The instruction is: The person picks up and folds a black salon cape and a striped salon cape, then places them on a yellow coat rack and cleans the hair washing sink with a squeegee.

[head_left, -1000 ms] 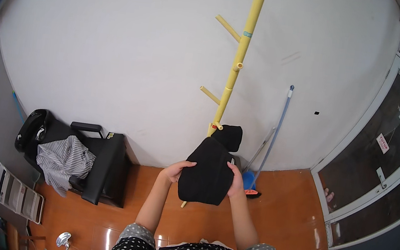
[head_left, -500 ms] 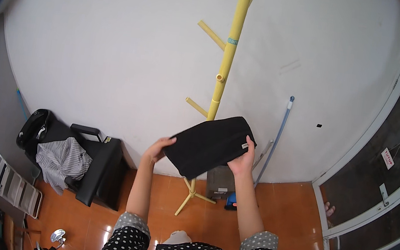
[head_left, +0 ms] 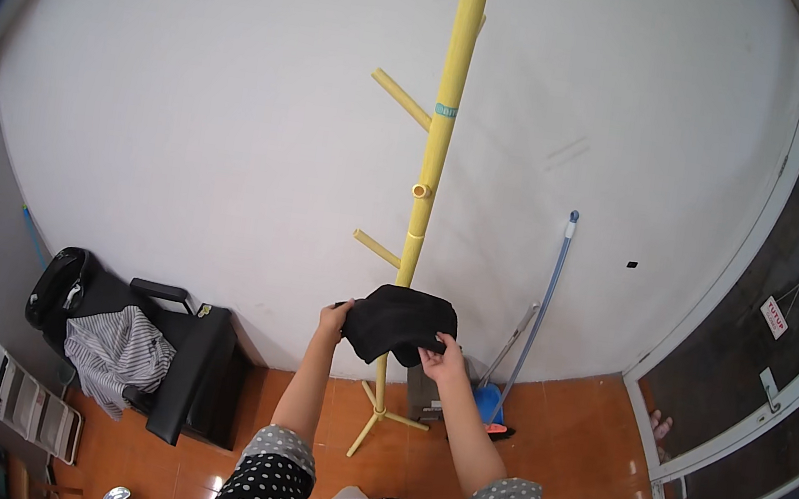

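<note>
Black cloth (head_left: pixel 397 322): bunched between both hands, before yellow rack (head_left: pixel 426 203)
Left hand (head_left: pixel 334 319): fingers pinching its edge
Right hand (head_left: pixel 440 359): fingers gripping underside, arms raised

A tall yellow coat stand with slanted pegs (head_left: pixel 439 144) rises in front of a plain white wall (head_left: pixel 214 124), its splayed feet on the orange tiled floor (head_left: pixel 576 444). At the floor's left edge, against the wall, stands a black armchair (head_left: pixel 188 363) with a grey-and-white striped cloth (head_left: pixel 115 353) draped over its seat and a black bag (head_left: pixel 57 280) on its far arm. A white slatted rack (head_left: pixel 22 399) leans near the lower left corner. Right of the stand, a blue-handled mop (head_left: pixel 540 314) and a blue dustpan (head_left: pixel 488 403) lean against the wall. A glass door with a white frame (head_left: pixel 782 330) closes the right side.
</note>
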`<state>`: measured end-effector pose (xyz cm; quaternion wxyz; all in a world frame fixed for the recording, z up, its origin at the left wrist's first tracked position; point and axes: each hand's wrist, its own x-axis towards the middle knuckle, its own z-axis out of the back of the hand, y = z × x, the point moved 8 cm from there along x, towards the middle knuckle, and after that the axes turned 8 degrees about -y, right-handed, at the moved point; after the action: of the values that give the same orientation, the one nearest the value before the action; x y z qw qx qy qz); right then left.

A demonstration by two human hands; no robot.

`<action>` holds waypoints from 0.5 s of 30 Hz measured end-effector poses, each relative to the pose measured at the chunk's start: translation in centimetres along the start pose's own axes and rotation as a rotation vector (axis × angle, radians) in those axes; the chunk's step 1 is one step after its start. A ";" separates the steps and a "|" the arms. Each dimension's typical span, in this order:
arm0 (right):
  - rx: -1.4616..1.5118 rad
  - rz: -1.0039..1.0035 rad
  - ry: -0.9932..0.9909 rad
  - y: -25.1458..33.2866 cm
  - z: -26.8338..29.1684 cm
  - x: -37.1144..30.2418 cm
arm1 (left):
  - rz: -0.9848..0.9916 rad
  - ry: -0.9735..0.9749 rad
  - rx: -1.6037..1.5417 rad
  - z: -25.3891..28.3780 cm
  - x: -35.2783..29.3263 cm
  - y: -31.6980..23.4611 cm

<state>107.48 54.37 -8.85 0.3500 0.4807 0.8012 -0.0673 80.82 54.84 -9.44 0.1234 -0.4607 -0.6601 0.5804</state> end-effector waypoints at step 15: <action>-0.031 -0.120 -0.110 -5.8 3.3 -5.4 | 0.231 -0.149 -0.058 5.9 -9.2 8.1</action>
<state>105.93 45.95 -9.27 0.3961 0.4220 0.8091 -0.1021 85.52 43.28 -14.86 -0.0071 -0.4928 -0.6265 0.6038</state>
